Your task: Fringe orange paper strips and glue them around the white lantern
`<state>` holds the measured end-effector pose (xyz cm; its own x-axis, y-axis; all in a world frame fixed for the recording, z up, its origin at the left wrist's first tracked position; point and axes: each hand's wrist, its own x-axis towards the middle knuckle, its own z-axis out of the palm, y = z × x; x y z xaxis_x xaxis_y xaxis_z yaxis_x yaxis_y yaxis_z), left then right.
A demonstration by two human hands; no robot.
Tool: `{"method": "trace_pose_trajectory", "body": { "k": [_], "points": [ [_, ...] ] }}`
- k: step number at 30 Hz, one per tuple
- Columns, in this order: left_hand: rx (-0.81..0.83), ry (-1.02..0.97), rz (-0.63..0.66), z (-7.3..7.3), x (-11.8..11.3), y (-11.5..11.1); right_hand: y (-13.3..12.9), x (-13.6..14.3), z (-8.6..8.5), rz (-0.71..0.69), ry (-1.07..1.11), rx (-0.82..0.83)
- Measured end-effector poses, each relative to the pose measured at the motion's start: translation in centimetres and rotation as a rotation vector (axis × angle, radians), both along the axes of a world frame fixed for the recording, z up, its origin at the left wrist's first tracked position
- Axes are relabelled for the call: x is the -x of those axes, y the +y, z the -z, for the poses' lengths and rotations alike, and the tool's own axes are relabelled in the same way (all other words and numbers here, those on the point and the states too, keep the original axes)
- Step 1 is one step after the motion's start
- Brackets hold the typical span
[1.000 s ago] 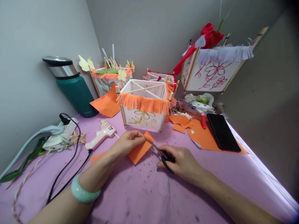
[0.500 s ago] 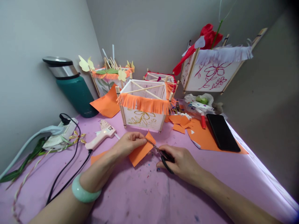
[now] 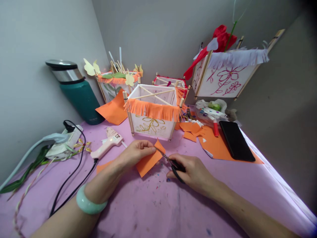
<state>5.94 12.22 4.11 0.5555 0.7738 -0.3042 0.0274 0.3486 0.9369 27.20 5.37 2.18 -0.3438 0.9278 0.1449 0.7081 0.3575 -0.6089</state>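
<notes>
My left hand (image 3: 141,152) pinches a small piece of orange paper (image 3: 147,164) between thumb and fingers, above the purple tabletop. In my right hand (image 3: 192,168) is a pair of black-handled scissors (image 3: 177,171). Their blades lie across the upper part of the paper, close to my left fingertips, with a corner of it standing up beyond them. Just behind my hands stands a white lantern (image 3: 152,127) on a wooden stick frame, with an orange paper fringe (image 3: 153,109) along its top and a gold flower drawn on its front.
At left are a glue gun (image 3: 107,147), a power strip (image 3: 64,145) with cables and a teal bottle (image 3: 81,96). Orange scraps (image 3: 190,129), an orange sheet (image 3: 210,145) and a phone (image 3: 236,140) lie at right. More lanterns stand behind; one lantern (image 3: 226,76) hangs upper right.
The orange paper's lower part has shifted very slightly left, and the scissors and right hand have moved a touch to the right. Both hands keep their hold.
</notes>
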Motion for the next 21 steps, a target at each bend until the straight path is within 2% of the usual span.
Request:
{"method": "trace_pose_trajectory", "body": {
  "k": [4,11,21],
  "points": [
    [-0.026,-0.002,-0.022,0.14,0.19,0.31,-0.04,-0.06,-0.31,0.014,-0.001,0.047],
    [-0.06,-0.006,-0.198,-0.13,0.5,0.43,-0.22,-0.09,-0.82,0.011,0.007,0.093],
    [-0.135,0.025,-0.136,-0.09,0.05,0.35,-0.29,0.15,-0.67,0.035,0.018,0.069]
  ]
}}
